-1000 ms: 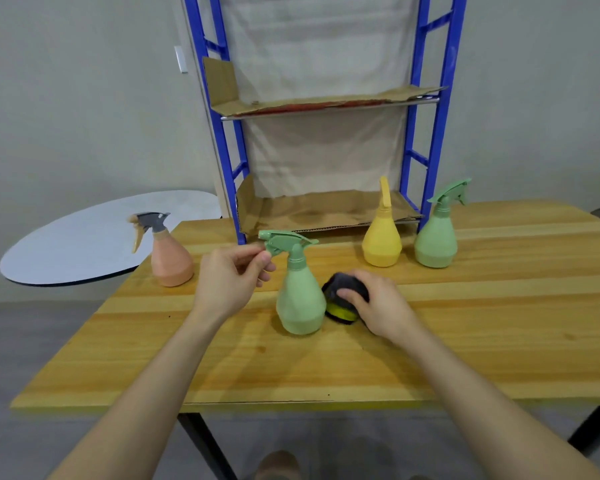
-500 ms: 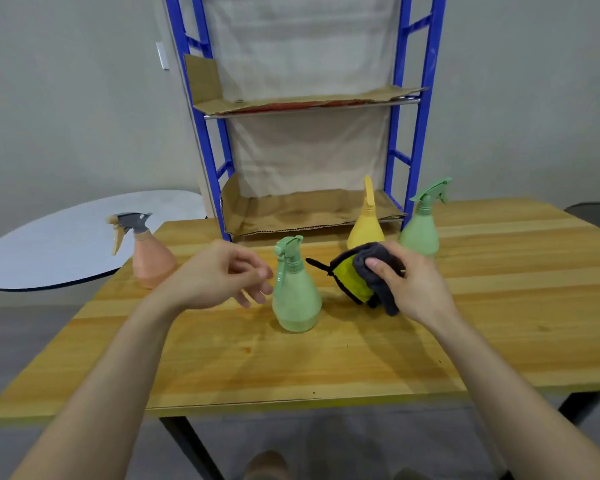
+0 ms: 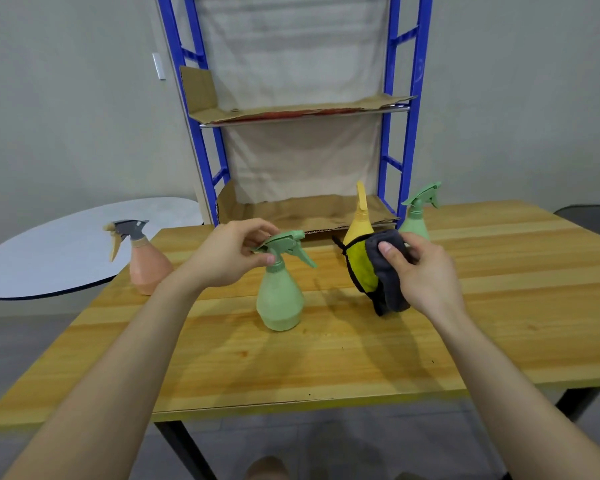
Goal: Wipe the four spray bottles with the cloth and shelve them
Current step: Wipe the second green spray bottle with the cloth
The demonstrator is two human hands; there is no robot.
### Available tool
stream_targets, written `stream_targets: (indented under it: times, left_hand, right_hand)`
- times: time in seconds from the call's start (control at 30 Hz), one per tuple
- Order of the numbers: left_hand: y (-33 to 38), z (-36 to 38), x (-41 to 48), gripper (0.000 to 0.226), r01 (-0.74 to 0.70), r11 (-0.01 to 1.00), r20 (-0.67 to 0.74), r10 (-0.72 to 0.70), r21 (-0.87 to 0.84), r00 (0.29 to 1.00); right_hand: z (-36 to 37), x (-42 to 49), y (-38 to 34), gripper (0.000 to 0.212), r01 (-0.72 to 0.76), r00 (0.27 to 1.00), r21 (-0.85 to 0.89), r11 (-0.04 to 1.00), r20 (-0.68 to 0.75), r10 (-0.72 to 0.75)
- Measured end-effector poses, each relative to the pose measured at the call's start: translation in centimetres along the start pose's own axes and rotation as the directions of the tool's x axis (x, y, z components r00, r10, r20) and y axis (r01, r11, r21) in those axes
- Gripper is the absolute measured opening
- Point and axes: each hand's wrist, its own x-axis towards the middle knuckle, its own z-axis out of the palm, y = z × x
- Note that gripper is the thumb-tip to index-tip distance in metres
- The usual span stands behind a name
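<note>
Spray bottles: four, all upright on the pale wooden surface [image 3: 361, 358].
Near green plastic spray bottle [image 3: 279, 299]: centre of the surface, trigger head pointing right.
Far green plastic spray bottle [image 3: 417, 218]: at the back right, just beside the rack's right post.
Yellow plastic spray bottle [image 3: 360, 221]: at the back, left of the far green one, lower body partly hidden by the cloth.
Salmon-pink plastic spray bottle with grey trigger head [image 3: 148, 263]: at the left edge of the surface, well apart from the others.
Cloth: one, grey and yellow-green microfibre cloth with black edging [image 3: 374, 271], held off the surface, right of the near green bottle.
Left hand [image 3: 227, 252]: fingers pinched on the trigger head and neck of the near green bottle.
Right hand [image 3: 421, 271]: fingers closed around the bunched cloth, thumb pressed on its grey side.
Blue metal shelf rack [image 3: 407, 140]: one, behind the surface; two shelves visible, each lined with brown cardboard, no bottles on either.
Round grey tabletop [image 3: 66, 244]: one, at the left, behind the surface.
</note>
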Motion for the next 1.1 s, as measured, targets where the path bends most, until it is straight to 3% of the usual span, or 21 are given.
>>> stream_targets:
  times: [0.17,0.3,0.4,0.6,0.8,0.97,1.1]
  left_hand:
    - [0.0,0.6,-1.0,0.027,0.049,0.979,-0.108,-0.072,-0.2,0.992]
    - [0.9,1.4,-1.1,0.026,0.046,0.977,-0.127,-0.073,-0.208,0.989]
    - [0.5,1.4,-1.3,0.02,0.07,0.97,-0.134,-0.103,-0.233,0.986]
    - [0.7,1.5,-1.2,0.02,0.091,0.973,-0.155,-0.125,-0.211,0.98]
    - [1.1,1.7,-1.5,0.018,0.076,0.982,-0.157,-0.104,-0.175,0.982]
    - [1.0,1.5,-1.6,0.02,0.105,0.988,-0.176,-0.125,-0.118,0.976]
    - [1.1,1.6,-1.4,0.02,0.111,0.989,-0.174,-0.127,-0.099,0.977]
  right_hand:
    - [3.9,0.7,-3.4,0.021,0.079,0.994,0.058,0.995,-0.083,-0.074]
    - [9.8,0.1,-5.2,0.037,0.208,0.965,0.109,0.972,0.139,-0.222]
    - [11.3,-0.1,-3.9,0.043,0.207,0.966,0.126,0.97,0.133,-0.223]
    - [9.7,-1.0,0.7,0.012,0.086,0.977,0.049,0.995,0.189,-0.094]
    - [9.8,-0.1,-2.8,0.02,0.167,0.983,0.093,0.982,0.057,-0.172]
    - [10.3,-1.5,-0.3,0.011,0.114,0.972,0.001,0.994,0.206,-0.111]
    - [9.3,-1.3,-0.1,0.013,0.129,0.98,0.01,0.992,0.149,-0.129]
